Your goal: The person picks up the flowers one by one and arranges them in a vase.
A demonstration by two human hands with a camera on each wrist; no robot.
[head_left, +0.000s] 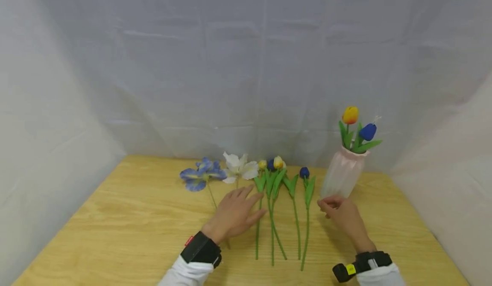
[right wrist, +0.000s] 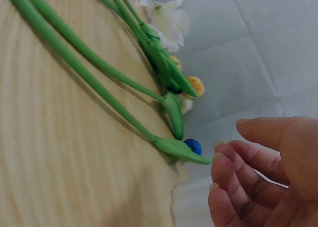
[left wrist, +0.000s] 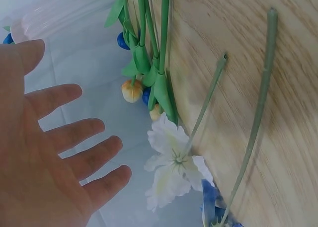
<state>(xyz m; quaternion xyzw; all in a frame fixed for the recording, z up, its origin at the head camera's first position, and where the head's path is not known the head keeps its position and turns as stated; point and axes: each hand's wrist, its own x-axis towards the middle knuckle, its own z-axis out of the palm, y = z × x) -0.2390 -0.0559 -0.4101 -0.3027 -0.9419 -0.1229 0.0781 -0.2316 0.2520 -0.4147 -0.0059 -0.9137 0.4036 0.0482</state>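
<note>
My left hand (head_left: 236, 212) hovers over the laid-out artificial flowers, fingers spread and holding nothing. Under and beyond it lie a purple-blue flower (head_left: 197, 176) and a white flower (left wrist: 171, 162), their thin stems toward me. Several tulips with green leaves lie to its right, among them a pale yellow one (head_left: 278, 162) and a blue one (head_left: 304, 173) at the right end. My right hand (head_left: 344, 215), fingers loosely bent and gripping nothing, is in front of a pink-white vase (head_left: 342, 173). In the vase stand an orange-yellow tulip (head_left: 350, 115) and a blue tulip (head_left: 367, 132).
The wooden table (head_left: 127, 217) carries everything. A pale grey cloth (head_left: 230, 72) hangs behind it, with white cloth at both sides. The vase stands near the back right of the table, just right of the row of tulips.
</note>
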